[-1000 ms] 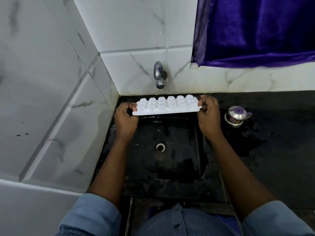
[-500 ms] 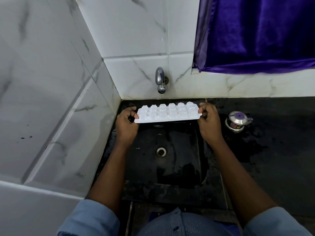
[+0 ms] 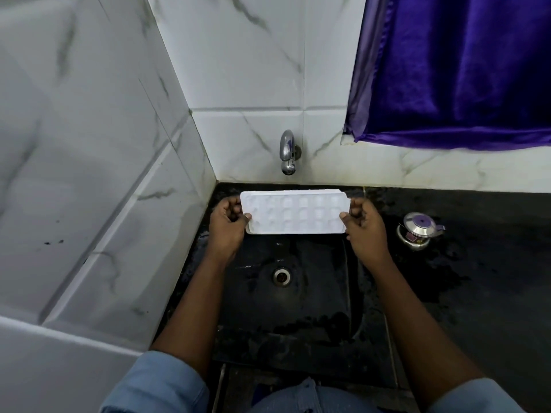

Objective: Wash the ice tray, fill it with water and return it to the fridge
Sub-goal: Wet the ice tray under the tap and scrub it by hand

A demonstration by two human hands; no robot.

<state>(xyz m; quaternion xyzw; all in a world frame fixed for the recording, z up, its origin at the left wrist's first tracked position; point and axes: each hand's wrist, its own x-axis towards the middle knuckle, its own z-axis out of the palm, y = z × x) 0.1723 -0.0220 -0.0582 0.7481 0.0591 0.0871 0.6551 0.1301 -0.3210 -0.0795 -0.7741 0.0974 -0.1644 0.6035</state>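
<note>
Delta vs 0.5 s ago: ice tray (image 3: pixel 293 213) is rotated, so its broad face now points at the camera. Before, it showed the row of cell bumps edge-on. It sits at the same spot, in the air over the back edge of the sink (image 3: pixel 298 317), just below the tap (image 3: pixel 287 153) and not touching it. No water visible from the tap.

Hands: left hand (image 3: pixel 226 228) grip is pinching the tray's left short end, thumb on the near face, fingers curled behind. Right hand (image 3: pixel 365 231) grip is the mirror of that on the right short end. Both forearms reach straight forward over the basin, wrists about level, tray held horizontal between them.

Counts: 1 ice tray, 2 hands on it, 1 tap, 1 sink with 1 drain (image 3: pixel 281 276), 1 small steel pot (image 3: pixel 419 234) with a purple-knobbed lid on the black table (image 3: pixel 492 287) right of the sink, 1 purple curtain (image 3: pixel 462 70). Tray cells are too washed out to count.
</note>
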